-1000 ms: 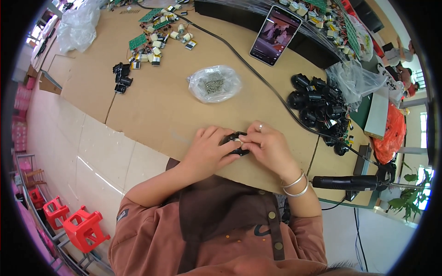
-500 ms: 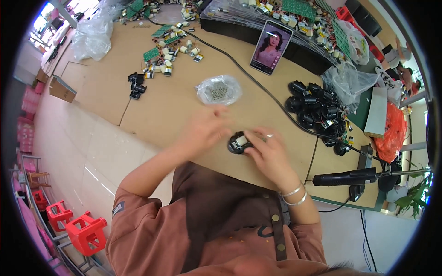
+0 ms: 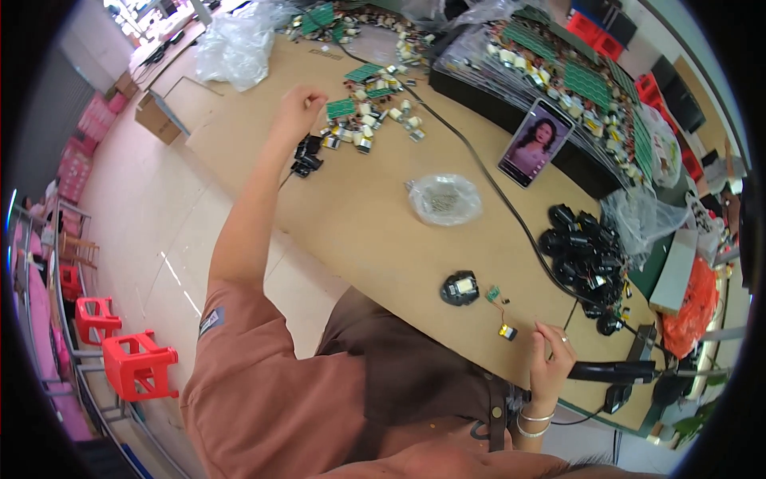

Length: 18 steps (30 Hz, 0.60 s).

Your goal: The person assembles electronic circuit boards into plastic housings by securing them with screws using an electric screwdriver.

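Observation:
My left hand (image 3: 299, 112) is raised at the far left of the table, above small black plastic parts (image 3: 306, 156) and beside a heap of green boards and wired components (image 3: 369, 112). Its fingers are curled; what they may hold is hidden. Near the table's front edge, my right hand (image 3: 552, 359) is empty, its fingers loosely bent and slightly apart. Between the hands a round black housing (image 3: 459, 288) with a pale block inside lies on the table. Just right of it sit a tiny green circuit board (image 3: 494, 294) and a wired yellow-and-black component (image 3: 507, 331).
A clear plastic bag of small metal pieces (image 3: 445, 199) lies mid-table. A phone (image 3: 536, 142) leans against a black tray (image 3: 578, 168). Black housings (image 3: 582, 251) are piled at the right, near a black cable (image 3: 511, 211) and a black handle (image 3: 610, 372).
My right hand has let go of the black housing and drawn back to the right. My left hand has reached away to the far left. The small wired board is now exposed.

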{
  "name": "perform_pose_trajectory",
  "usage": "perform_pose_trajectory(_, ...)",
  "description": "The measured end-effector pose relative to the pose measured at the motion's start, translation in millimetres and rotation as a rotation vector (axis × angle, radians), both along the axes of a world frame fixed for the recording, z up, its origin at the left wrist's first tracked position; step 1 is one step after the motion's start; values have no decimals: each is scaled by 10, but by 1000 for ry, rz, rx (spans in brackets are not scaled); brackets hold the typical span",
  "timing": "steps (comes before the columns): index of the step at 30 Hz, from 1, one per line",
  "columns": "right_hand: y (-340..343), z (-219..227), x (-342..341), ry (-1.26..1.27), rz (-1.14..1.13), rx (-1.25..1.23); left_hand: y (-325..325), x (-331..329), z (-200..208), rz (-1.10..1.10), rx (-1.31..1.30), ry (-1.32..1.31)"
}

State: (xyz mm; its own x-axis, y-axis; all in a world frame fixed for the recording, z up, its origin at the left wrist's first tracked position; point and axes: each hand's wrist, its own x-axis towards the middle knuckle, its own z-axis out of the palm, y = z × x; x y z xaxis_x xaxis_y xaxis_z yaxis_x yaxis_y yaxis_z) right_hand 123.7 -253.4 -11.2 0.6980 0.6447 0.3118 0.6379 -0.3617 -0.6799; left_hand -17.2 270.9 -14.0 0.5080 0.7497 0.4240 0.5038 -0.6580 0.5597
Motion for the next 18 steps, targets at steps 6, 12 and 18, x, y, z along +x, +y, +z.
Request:
perform_pose_trajectory(6, 284, -41, 106, 110, 58, 9, -433, -735, -303, 23, -28, 198)
perform_pose_trajectory(12, 704, 32, -73, -90, 270, 12, -650, -605, -364, 202, 61, 445)
perform_pose_trajectory(18, 558, 29, -104, 63, 206, 0, -694, -584, -465, 190, 147, 396)
